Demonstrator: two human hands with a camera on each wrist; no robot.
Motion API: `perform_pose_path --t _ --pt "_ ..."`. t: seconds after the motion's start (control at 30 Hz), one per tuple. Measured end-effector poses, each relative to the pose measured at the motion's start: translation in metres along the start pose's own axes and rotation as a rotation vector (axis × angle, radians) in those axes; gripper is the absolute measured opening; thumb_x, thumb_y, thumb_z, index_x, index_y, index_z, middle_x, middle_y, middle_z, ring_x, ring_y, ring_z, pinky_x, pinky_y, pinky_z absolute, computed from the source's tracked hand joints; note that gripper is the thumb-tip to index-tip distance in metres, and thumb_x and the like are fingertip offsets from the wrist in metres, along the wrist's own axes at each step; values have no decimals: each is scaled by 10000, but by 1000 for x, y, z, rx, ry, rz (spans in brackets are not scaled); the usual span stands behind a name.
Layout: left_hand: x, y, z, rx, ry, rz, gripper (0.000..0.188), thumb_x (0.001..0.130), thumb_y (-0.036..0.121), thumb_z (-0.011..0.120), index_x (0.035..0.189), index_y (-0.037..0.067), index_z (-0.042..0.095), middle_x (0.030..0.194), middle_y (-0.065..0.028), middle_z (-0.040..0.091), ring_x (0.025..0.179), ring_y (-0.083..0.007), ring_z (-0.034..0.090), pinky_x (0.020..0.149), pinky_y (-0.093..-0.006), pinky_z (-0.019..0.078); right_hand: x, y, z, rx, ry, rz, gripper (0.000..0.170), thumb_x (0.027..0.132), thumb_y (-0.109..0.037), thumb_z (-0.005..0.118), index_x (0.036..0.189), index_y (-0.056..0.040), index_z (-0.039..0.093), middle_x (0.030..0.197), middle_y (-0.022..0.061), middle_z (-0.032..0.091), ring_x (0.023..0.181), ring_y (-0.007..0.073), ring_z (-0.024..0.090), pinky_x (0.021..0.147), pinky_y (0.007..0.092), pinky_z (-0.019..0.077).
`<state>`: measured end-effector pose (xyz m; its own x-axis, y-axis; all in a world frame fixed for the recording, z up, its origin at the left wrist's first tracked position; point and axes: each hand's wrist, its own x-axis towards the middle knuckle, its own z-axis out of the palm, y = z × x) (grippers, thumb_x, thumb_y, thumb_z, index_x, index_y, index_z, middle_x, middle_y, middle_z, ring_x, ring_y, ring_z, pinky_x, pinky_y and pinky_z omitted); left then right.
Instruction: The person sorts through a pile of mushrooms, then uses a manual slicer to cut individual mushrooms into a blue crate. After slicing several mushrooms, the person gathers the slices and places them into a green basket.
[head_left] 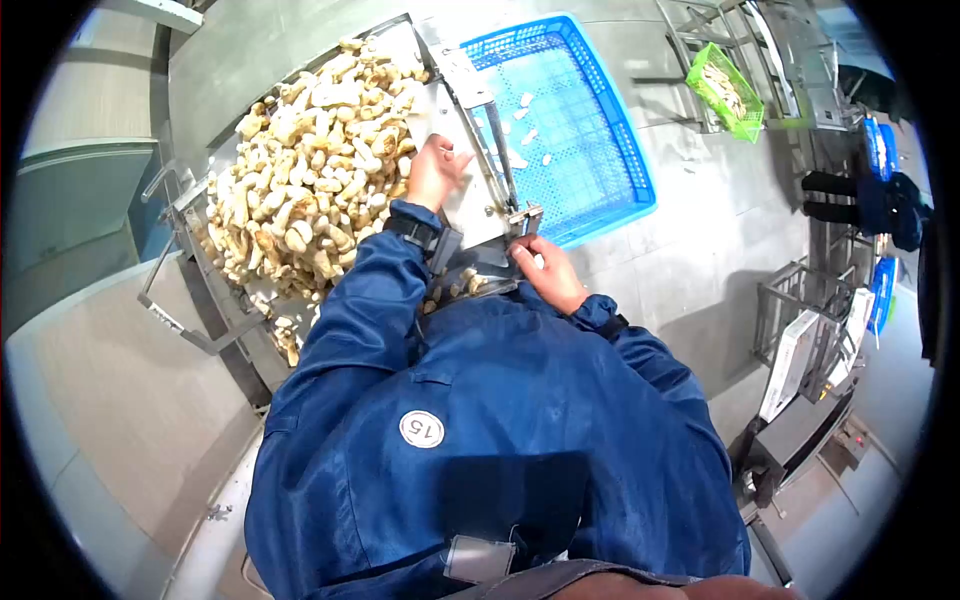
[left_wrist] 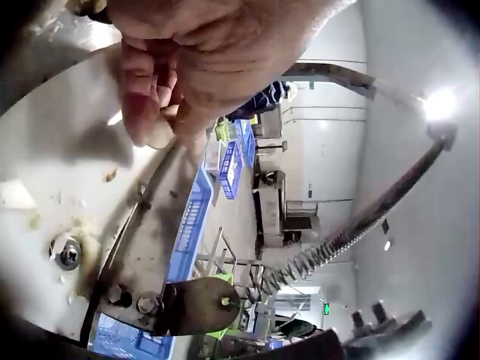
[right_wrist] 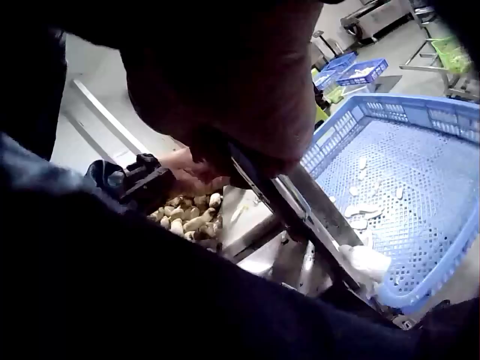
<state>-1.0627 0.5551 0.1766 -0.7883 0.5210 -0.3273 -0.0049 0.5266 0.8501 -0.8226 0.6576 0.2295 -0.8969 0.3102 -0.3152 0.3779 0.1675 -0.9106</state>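
My left hand (head_left: 437,172) is over the white board (head_left: 468,215) of a lever cutter, beside the mushroom heap. Its curled fingertips, in the left wrist view, pinch a small pale mushroom piece (left_wrist: 160,135) close to the cutter's edge; most of the piece is hidden by the fingers. My right hand (head_left: 548,272) grips the handle end of the cutter's long blade (head_left: 503,160), near my waist. Dark and seen from behind in the right wrist view, that hand (right_wrist: 225,112) wraps the handle, with the blade stretching away below it.
A large heap of pale brown mushrooms (head_left: 310,160) lies on the metal table at left. Right of the cutter stands a blue crate (head_left: 640,170) holding several white slices. A green basket (head_left: 740,125) and metal racks are farther right. A spring (left_wrist: 300,262) stands by the cutter.
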Motion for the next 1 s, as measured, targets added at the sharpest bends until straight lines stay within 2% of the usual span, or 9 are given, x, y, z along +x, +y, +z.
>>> perform_pose_path --t 0.23,0.4,0.57,0.63,0.73,0.83,0.87,0.97,1.0 --pt "-3 -6 27 -410 39 2 245 930 111 616 1064 -71 522 814 -98 640 653 -125 645 562 -238 520 0 0 2 18 8 36 275 942 -258 578 1024 -2 639 903 137 670 854 219 627 774 335 481" --pt "-1 -8 29 -373 87 -8 241 934 69 594 1134 -52 539 798 -81 641 645 -118 631 561 -230 516 1 -1 -1 -17 11 15 282 938 -264 586 1017 0 643 887 118 669 840 186 615 776 318 477" --pt "2 -13 30 -463 65 -45 304 917 65 626 1202 -22 569 763 -61 662 627 -103 632 547 -222 511 7 -66 -17 143 -30 93 292 939 -273 606 1013 8 633 895 77 660 856 134 585 785 290 463" --pt "-4 2 26 -362 95 -47 317 905 64 641 1207 -14 585 771 -57 677 610 -93 629 533 -226 503 9 -85 -20 178 -17 55 276 947 -263 599 1012 4 627 891 49 637 857 120 564 793 279 453" --pt "-3 5 28 -385 116 -83 326 901 70 645 1208 -21 588 778 -64 691 613 -92 633 534 -223 503 9 -112 -26 218 -32 135 213 983 -245 556 1003 -43 619 729 -50 528 647 25 446 574 191 360" --pt "-5 1 26 -354 106 -21 319 904 74 637 1208 -14 593 792 -69 701 627 -100 649 549 -223 508 5 -87 -17 280 3 103 210 1003 -248 518 1003 -61 614 707 -70 484 598 1 373 520 175 286" --pt "-5 2 25 -290 102 -34 311 904 87 636 1200 -2 599 792 -74 705 638 -107 663 566 -233 511 2 -78 -14 253 8 120 228 1013 -244 496 966 -58 618 694 -64 483 605 12 382 532 189 307" --pt "-2 -8 28 -332 100 40 308 902 112 643 1190 8 603 794 -81 708 649 -112 676 580 -240 512 -3 -26 -8 99 -68 187 283 1001 -250 496 930 -9 626 796 24 573 776 99 511 727 261 433" --pt "1 -14 28 -149 104 100 312 900 138 651 1181 10 604 798 -83 710 655 -114 680 579 -242 511 0 -29 -4 102 -29 95 294 1004 -260 493 911 -15 628 750 13 544 721 85 477 669 254 413"
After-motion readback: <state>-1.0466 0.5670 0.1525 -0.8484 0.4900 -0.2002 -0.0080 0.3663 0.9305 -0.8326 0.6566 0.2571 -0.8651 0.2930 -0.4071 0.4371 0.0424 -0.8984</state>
